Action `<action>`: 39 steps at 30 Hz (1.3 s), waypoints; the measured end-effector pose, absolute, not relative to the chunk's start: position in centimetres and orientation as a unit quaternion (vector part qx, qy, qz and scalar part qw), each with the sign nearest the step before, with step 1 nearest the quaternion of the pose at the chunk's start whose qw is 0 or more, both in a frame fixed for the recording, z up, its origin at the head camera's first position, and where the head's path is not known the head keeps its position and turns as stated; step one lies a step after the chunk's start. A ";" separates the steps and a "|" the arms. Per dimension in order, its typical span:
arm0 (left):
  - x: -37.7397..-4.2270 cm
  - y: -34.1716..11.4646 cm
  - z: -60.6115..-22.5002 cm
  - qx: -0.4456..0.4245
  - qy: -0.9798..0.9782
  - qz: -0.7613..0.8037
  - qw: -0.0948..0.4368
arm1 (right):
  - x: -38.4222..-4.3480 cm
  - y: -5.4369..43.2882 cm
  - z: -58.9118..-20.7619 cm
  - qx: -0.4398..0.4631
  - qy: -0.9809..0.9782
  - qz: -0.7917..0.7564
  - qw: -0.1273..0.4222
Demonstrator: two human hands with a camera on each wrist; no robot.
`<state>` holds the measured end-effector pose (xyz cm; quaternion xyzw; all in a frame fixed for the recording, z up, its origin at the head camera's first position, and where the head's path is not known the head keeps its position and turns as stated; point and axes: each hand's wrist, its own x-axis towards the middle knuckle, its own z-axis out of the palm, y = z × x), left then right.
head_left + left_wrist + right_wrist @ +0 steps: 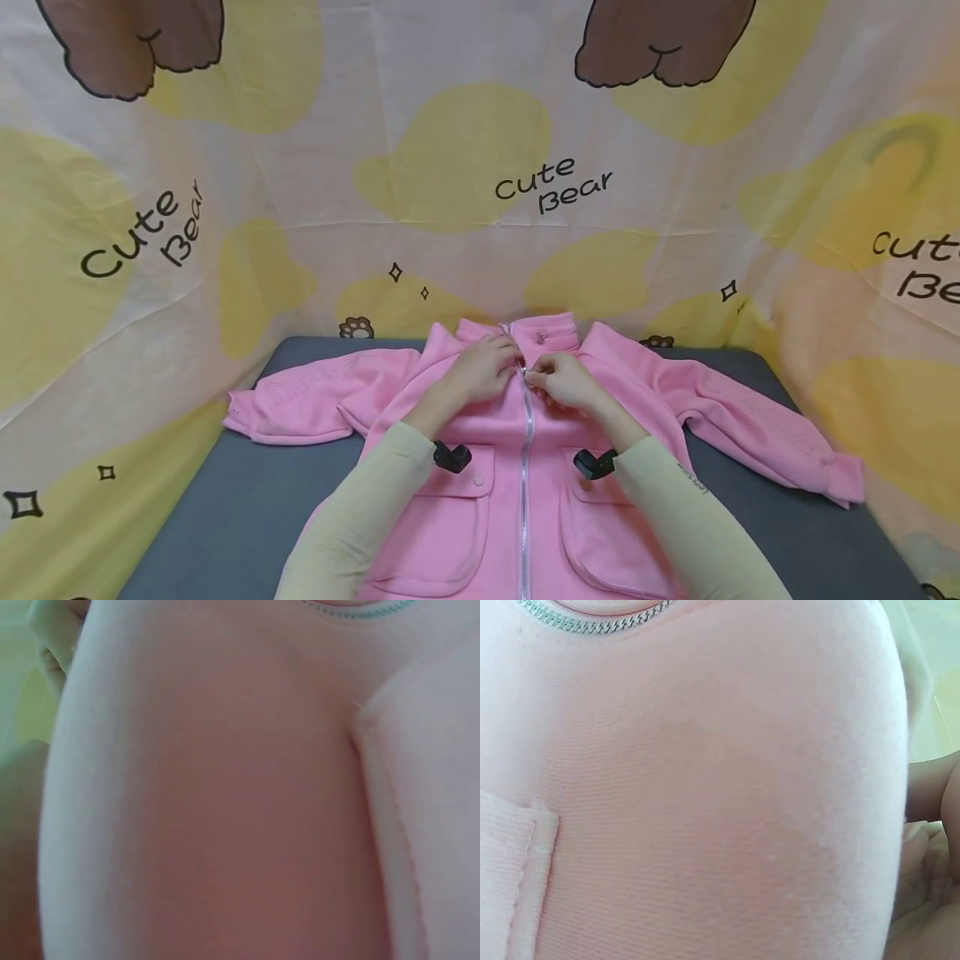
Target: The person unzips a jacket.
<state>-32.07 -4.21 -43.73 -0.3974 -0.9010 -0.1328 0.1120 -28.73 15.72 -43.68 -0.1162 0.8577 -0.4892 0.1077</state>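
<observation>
A pink zip-up jacket (480,508) lies flat, front up, on a grey mat (225,508), sleeves spread to both sides. Its silver zipper (527,467) runs up the middle toward the collar (540,332). My left hand (483,367) grips the fabric just left of the zipper's top. My right hand (558,382) pinches at the zipper slider right beside it. Both wrist views are filled with close pink jacket fabric (225,795) and zipper teeth (592,622); the fingers are barely visible there.
A cream and yellow cloth printed "Cute Bear" (551,185) hangs behind and around the mat. The left sleeve (307,400) and right sleeve (765,433) reach toward the mat's side edges. Two chest pockets (442,525) sit below the hands.
</observation>
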 end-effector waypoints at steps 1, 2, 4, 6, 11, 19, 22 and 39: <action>-32.0 -4.3 -43.8 -0.398 -0.901 -0.129 0.116 | -28.7 15.7 -43.7 -0.117 0.858 -0.489 0.106; -32.0 -4.4 -43.8 -0.400 -0.900 -0.124 0.120 | -28.7 15.7 -43.7 -0.117 0.858 -0.489 0.106; -32.0 -4.5 -43.8 -0.408 -0.897 -0.118 0.127 | -28.8 15.7 -43.7 -0.117 0.857 -0.490 0.106; -31.9 -4.5 -43.7 -0.416 -0.892 -0.121 0.131 | -28.8 15.7 -43.6 -0.118 0.857 -0.490 0.106; -32.1 -4.4 -43.8 -0.408 -0.893 -0.168 0.091 | -28.7 15.7 -43.5 -0.118 0.856 -0.492 0.108; -32.7 -4.4 -44.0 -0.356 -0.897 -0.260 0.029 | -28.2 15.8 -43.5 -0.129 0.860 -0.482 0.109; -32.8 -4.5 -43.9 -0.338 -0.900 -0.274 0.026 | -28.0 15.9 -43.5 -0.138 0.859 -0.481 0.107; -33.4 -4.9 -44.3 -0.293 -0.915 -0.277 0.026 | -26.2 16.6 -43.4 -0.160 0.869 -0.454 0.116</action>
